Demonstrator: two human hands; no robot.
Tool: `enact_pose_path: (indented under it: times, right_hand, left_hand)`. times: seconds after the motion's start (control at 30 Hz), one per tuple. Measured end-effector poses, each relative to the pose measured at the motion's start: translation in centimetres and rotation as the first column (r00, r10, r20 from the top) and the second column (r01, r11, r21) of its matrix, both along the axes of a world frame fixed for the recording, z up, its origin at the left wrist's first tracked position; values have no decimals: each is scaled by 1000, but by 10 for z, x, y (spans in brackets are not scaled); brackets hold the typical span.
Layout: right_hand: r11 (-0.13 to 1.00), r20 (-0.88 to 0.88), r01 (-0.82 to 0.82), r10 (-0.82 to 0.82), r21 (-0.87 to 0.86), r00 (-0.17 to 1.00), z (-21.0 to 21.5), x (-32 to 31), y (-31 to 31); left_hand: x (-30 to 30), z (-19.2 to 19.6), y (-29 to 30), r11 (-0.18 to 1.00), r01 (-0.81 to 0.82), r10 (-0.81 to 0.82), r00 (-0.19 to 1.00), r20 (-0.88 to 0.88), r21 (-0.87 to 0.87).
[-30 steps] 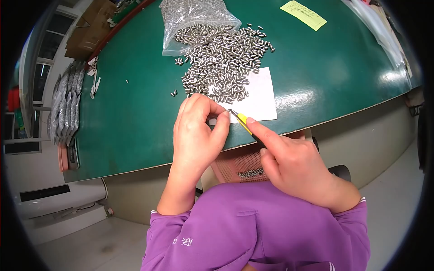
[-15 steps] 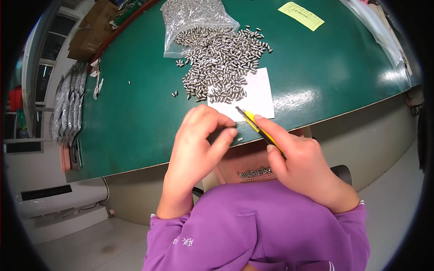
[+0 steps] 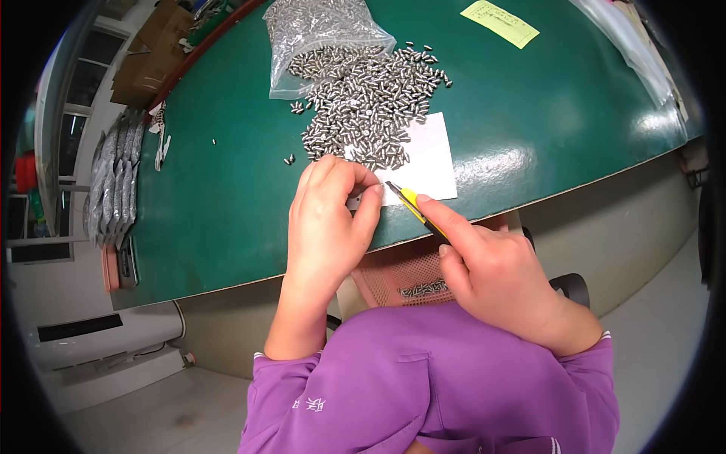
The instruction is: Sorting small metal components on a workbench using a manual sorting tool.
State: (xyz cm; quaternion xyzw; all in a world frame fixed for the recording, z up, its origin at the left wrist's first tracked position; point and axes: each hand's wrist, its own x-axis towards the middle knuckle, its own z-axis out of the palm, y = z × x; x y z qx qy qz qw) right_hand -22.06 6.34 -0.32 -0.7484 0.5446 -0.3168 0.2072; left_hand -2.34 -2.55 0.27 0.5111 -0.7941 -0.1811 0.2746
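My right hand (image 3: 495, 261) is closed round a yellow and black utility knife (image 3: 414, 203), forefinger laid along its top. The knife's tip points up and left, close to the fingertips of my left hand (image 3: 329, 216). On that left hand the thumb and forefinger come together in a pinch; whatever is between them is too small or hidden to name. Both hands are over the near edge of a white paper sheet (image 3: 435, 155). Just beyond them a heap of small silvery metal pieces (image 3: 370, 102) spills from a clear plastic bag (image 3: 321, 26), partly onto the paper.
The green tabletop (image 3: 227, 212) curves round me. Below its front edge sits a pink mesh basket (image 3: 382, 284) with metal pieces in it. Filled plastic bags (image 3: 113, 178) stand at the left. A yellow slip (image 3: 501, 23) and clear plastic sheeting (image 3: 635, 49) lie toward the right.
My left hand has moved up toward the heap, its thumb and forefinger drawing together. The knife has shifted slightly left. A small piece at the table's front edge no longer shows there.
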Motion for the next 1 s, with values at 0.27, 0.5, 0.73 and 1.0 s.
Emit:
enact_pose_path:
  times: [0.27, 0.5, 0.73, 1.0]
  right_hand:
    - [999, -65, -2, 5, 47, 998, 0, 4, 1]
    - [997, -96, -61, 65, 36, 993, 12, 1, -6]
    - [999, 18, -32, 32, -5, 999, 6, -2, -6]
    - [999, 3, 17, -17, -52, 1000, -5, -6, 1]
  left_hand:
    - [0, -4, -1, 1000, -10, 12, 996, -85, 24]
    - [1, -4, -2, 1000, 2, -1, 995, -97, 10]
    - [6, 4, 8, 988, 120, -111, 990, -93, 101]
    - [-2, -2, -11, 977, 98, -89, 995, 54, -192]
